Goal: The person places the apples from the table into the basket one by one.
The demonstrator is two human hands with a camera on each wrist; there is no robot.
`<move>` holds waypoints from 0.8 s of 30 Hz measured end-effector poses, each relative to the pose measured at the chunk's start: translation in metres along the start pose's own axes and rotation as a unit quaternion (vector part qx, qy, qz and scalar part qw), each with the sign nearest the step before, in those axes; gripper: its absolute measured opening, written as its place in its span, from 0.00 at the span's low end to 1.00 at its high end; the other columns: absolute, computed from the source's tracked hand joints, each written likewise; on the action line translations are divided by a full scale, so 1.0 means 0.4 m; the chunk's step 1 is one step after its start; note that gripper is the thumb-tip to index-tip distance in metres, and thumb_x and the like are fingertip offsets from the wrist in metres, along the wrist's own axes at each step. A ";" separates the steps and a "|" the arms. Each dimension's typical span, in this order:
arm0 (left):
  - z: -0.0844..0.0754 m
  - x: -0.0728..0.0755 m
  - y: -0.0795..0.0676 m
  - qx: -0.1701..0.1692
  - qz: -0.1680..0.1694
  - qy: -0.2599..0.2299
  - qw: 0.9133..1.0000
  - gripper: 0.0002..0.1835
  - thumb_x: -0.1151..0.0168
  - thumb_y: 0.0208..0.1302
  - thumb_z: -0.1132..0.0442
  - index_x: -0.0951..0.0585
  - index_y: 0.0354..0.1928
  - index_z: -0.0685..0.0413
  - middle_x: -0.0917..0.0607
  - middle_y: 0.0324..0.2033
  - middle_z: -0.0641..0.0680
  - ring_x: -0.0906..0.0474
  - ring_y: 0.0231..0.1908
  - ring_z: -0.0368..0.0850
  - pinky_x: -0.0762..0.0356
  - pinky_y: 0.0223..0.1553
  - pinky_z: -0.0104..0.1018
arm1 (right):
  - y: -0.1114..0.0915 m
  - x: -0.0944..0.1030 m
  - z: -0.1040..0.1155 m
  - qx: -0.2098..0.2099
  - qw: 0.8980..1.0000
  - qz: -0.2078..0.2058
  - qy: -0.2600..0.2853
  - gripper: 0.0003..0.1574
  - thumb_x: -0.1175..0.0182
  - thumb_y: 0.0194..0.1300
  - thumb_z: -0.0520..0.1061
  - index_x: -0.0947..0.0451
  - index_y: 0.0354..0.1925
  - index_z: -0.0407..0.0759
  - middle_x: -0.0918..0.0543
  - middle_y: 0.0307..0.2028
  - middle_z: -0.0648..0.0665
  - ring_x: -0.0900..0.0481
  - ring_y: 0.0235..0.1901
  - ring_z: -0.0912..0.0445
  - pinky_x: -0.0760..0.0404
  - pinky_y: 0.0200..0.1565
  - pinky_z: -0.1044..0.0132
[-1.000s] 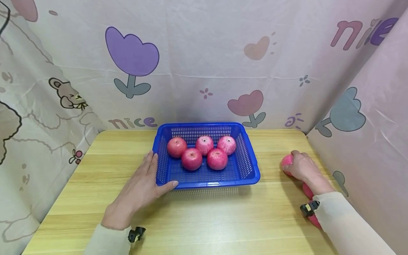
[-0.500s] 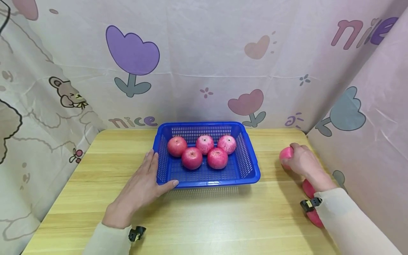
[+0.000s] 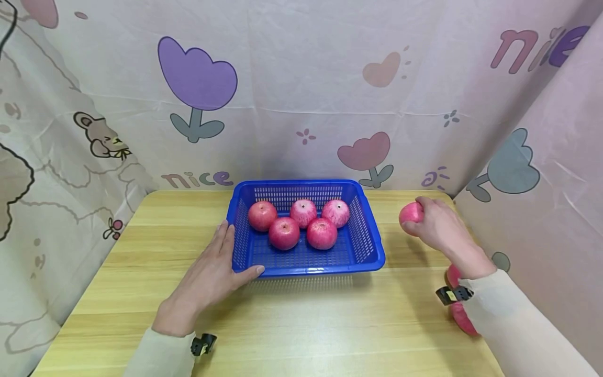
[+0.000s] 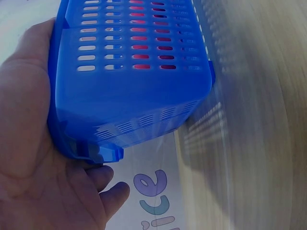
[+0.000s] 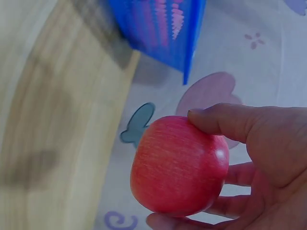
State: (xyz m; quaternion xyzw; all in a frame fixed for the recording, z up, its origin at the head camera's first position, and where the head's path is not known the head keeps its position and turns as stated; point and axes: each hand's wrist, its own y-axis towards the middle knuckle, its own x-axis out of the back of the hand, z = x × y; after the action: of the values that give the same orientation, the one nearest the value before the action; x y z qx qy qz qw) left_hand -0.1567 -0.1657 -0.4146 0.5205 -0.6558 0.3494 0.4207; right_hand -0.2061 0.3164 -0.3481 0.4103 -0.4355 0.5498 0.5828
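Observation:
A blue plastic basket (image 3: 308, 272) stands at the table's middle with several red apples (image 3: 284, 233) inside. My left hand (image 3: 207, 283) rests on its near left corner, fingers straight along the left rim and thumb on the front rim. The left wrist view shows that palm against the basket's rim (image 4: 55, 96). To the right of the basket, my right hand (image 3: 440, 225) holds another apple (image 3: 411, 217), raised off the table. In the right wrist view, thumb and fingers curl round this apple (image 5: 180, 165).
Red apples (image 3: 463, 318) lie on the wooden table (image 3: 330, 324) at the right, partly hidden by the right forearm. A printed curtain (image 3: 282, 78) closes off the back and sides.
The right hand has lifted the apple from the table's right side and moved it left and slightly away, nearer the basket. The left hand and the basket have stayed put.

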 end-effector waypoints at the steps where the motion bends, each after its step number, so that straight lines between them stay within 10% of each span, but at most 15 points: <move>1: -0.001 0.000 0.000 0.001 0.001 -0.001 1.000 0.73 0.50 0.59 0.13 0.62 0.84 0.63 0.65 0.85 0.64 0.60 0.83 0.67 0.47 0.76 0.70 | 0.000 0.003 0.010 0.003 1.000 -0.002 0.000 0.51 0.33 0.67 0.58 0.39 0.75 0.29 0.29 0.62 0.21 0.28 0.57 0.28 0.19 0.52 0.31; 24: -0.001 -0.001 0.002 0.001 -0.001 -0.004 1.000 0.72 0.46 0.60 0.16 0.62 0.84 0.64 0.65 0.85 0.64 0.56 0.82 0.70 0.46 0.77 0.69 | 0.000 0.009 0.325 0.122 0.992 -0.024 0.017 0.48 0.31 0.65 0.55 0.33 0.75 0.37 0.28 0.70 0.30 0.23 0.63 0.32 0.21 0.60 0.34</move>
State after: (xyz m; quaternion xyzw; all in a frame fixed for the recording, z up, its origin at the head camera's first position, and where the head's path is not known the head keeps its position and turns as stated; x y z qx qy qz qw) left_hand -0.1574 -0.1651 -0.4148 0.5228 -0.6569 0.3474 0.4176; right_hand -0.2132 0.1931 -0.3078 0.4792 -0.3451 0.5919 0.5485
